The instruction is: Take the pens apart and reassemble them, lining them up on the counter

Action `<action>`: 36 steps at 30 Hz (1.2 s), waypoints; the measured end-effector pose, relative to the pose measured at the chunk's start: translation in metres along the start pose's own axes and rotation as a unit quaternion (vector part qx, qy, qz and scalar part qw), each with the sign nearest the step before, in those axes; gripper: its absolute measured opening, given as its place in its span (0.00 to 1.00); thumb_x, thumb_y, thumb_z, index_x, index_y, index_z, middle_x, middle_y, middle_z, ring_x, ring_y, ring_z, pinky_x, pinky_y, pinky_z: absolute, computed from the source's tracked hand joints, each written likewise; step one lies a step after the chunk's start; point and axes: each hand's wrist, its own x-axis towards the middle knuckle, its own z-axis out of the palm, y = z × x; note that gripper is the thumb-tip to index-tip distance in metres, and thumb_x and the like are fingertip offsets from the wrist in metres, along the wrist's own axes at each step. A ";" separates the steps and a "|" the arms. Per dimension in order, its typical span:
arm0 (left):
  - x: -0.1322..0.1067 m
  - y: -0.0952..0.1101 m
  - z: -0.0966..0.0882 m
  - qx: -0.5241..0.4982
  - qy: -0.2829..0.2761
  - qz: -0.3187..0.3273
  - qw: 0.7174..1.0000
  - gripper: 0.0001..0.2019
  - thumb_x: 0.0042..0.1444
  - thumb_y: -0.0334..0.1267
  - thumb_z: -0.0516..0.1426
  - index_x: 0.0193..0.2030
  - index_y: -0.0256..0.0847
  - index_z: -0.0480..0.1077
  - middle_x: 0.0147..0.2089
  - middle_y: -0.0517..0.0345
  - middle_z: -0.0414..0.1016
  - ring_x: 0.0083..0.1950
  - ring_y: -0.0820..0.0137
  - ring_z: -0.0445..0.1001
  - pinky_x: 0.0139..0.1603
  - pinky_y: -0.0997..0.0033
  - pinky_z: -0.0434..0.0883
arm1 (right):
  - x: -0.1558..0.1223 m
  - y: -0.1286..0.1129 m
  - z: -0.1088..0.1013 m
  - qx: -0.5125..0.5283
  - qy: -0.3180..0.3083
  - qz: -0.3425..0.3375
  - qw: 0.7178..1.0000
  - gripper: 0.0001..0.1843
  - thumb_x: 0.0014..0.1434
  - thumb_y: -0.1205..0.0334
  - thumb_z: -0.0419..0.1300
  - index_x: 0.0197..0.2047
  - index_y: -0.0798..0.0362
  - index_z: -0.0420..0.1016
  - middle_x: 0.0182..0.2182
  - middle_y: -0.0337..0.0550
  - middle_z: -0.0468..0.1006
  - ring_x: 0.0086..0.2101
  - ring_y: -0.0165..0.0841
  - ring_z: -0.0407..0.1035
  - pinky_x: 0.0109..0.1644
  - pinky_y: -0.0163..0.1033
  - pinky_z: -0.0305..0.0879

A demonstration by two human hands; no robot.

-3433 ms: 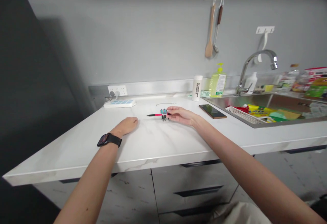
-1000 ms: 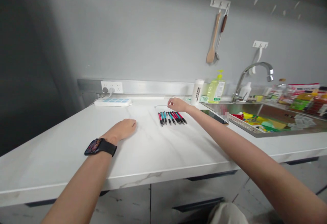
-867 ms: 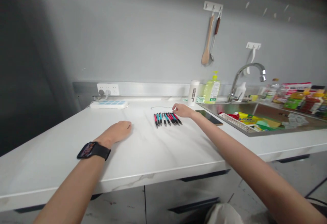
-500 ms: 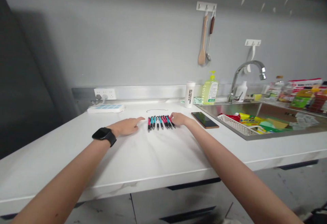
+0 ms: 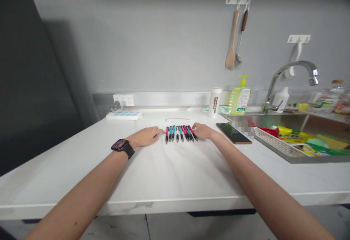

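Observation:
Several click pens (image 5: 177, 133) lie side by side on the white counter, in red, teal and white with black grips, their tips toward me. Those at the right end slant and sit closer together. My left hand (image 5: 146, 136), below a black watch (image 5: 122, 146), lies low on the counter with its index finger stretched to the leftmost red pen, at or very near it. At the other end, my right hand (image 5: 202, 131) rests on the counter, fingertips against the upper part of the rightmost pen. Neither hand grips a pen.
A thin wire (image 5: 177, 118) lies behind the pens. To the right are a phone (image 5: 233, 133), a white canister (image 5: 215, 103), a soap bottle (image 5: 240, 97) and a sink (image 5: 314, 119) with a white basket (image 5: 279, 142). A power strip (image 5: 124, 115) sits at the back left.
My view has turned left, so everything sits further right in it. My left index finger has moved closer to the leftmost pen. The watch screen has lit up. My right hand stays by the pens.

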 end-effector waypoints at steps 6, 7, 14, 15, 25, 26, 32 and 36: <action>0.001 0.002 -0.001 -0.014 0.014 -0.022 1.000 0.23 0.57 0.32 0.45 0.59 0.40 0.62 0.52 0.49 0.71 0.53 0.65 0.69 0.56 0.67 0.62 | 0.002 0.000 0.000 -0.011 0.013 -0.002 1.000 0.20 0.57 0.66 0.53 0.52 0.61 0.70 0.48 0.57 0.76 0.46 0.39 0.71 0.41 0.33 0.62; 0.001 0.003 0.000 -0.014 0.015 -0.012 1.000 0.24 0.57 0.31 0.44 0.61 0.41 0.60 0.52 0.50 0.71 0.53 0.65 0.69 0.56 0.68 0.62 | 0.002 0.000 0.000 -0.014 0.010 -0.004 1.000 0.20 0.56 0.67 0.52 0.51 0.62 0.71 0.47 0.58 0.76 0.46 0.39 0.72 0.41 0.33 0.62; 0.002 0.007 0.003 -0.001 0.012 0.004 1.000 0.21 0.58 0.31 0.44 0.56 0.41 0.65 0.50 0.50 0.71 0.51 0.65 0.70 0.54 0.68 0.63 | 0.003 -0.004 0.001 -0.004 0.006 -0.016 1.000 0.18 0.55 0.65 0.55 0.48 0.62 0.75 0.41 0.57 0.79 0.42 0.39 0.74 0.41 0.33 0.63; 0.001 0.008 0.002 0.001 0.017 -0.003 1.000 0.20 0.58 0.32 0.44 0.55 0.40 0.65 0.50 0.50 0.71 0.50 0.64 0.70 0.54 0.67 0.63 | 0.003 -0.003 0.001 -0.004 0.005 -0.017 1.000 0.19 0.55 0.65 0.55 0.48 0.62 0.75 0.40 0.57 0.79 0.42 0.39 0.74 0.41 0.34 0.63; -0.004 0.027 -0.002 -0.034 0.074 -0.136 0.987 0.14 0.58 0.38 0.45 0.47 0.39 0.67 0.41 0.49 0.75 0.43 0.63 0.73 0.43 0.67 0.66 | 0.001 -0.006 0.001 -0.031 0.002 -0.016 0.999 0.21 0.58 0.64 0.52 0.51 0.66 0.72 0.47 0.63 0.76 0.48 0.43 0.71 0.44 0.36 0.63; -0.004 0.030 -0.002 -0.044 0.077 -0.155 0.984 0.14 0.58 0.40 0.46 0.46 0.39 0.66 0.40 0.50 0.75 0.41 0.63 0.73 0.41 0.67 0.66 | 0.001 -0.006 0.001 -0.035 0.004 -0.017 0.999 0.21 0.58 0.63 0.52 0.51 0.66 0.72 0.47 0.63 0.75 0.48 0.44 0.71 0.45 0.36 0.63; -0.001 0.040 0.004 -0.067 0.081 -0.181 0.978 0.11 0.55 0.39 0.50 0.43 0.39 0.65 0.39 0.50 0.75 0.37 0.65 0.73 0.36 0.68 0.64 | 0.001 -0.010 0.002 -0.053 0.003 -0.017 0.998 0.22 0.58 0.61 0.52 0.52 0.66 0.71 0.49 0.64 0.74 0.49 0.44 0.70 0.45 0.36 0.63; 0.000 0.038 0.008 -0.094 0.089 -0.158 0.979 0.09 0.54 0.35 0.49 0.42 0.40 0.64 0.37 0.51 0.74 0.35 0.67 0.72 0.36 0.69 0.65 | 0.000 -0.011 0.002 -0.045 0.006 -0.015 0.999 0.22 0.58 0.61 0.53 0.52 0.66 0.70 0.48 0.64 0.74 0.49 0.44 0.70 0.45 0.37 0.63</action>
